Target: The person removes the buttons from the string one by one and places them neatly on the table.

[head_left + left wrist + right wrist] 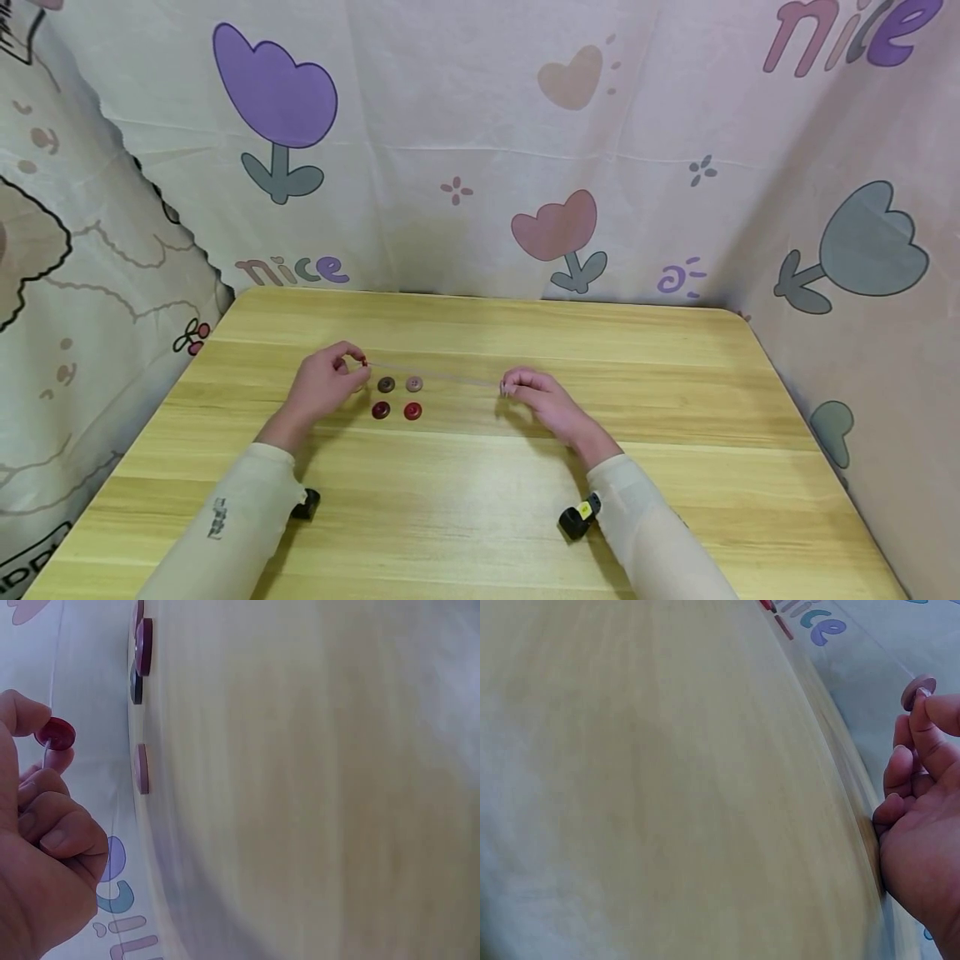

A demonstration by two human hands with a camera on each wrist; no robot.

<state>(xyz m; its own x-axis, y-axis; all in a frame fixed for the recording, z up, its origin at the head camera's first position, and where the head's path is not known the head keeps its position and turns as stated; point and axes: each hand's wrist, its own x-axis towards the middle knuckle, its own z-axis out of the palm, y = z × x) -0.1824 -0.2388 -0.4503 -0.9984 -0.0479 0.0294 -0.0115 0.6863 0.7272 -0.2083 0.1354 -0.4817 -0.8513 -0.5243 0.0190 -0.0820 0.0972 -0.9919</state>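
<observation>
My left hand (321,385) is raised over the table, its thumb and index finger pinching a dark red button (58,733) with a thread through it. The other fingers of that hand are curled in. A thin pale thread (435,374) runs nearly straight across to my right hand (543,403). There the fingertips pinch at a mauve button (918,691) on the thread's other end. Between the hands lie a dark brown button (386,384), a pinkish-brown button (414,383), a maroon button (381,410) and a bright red button (412,411).
Another mauve button (142,769) lies on the table by the left hand. The wooden table (480,517) meets a printed cloth (420,167) at its back edge. Black wrist cameras sit at the left cuff (306,505) and the right cuff (579,518).
</observation>
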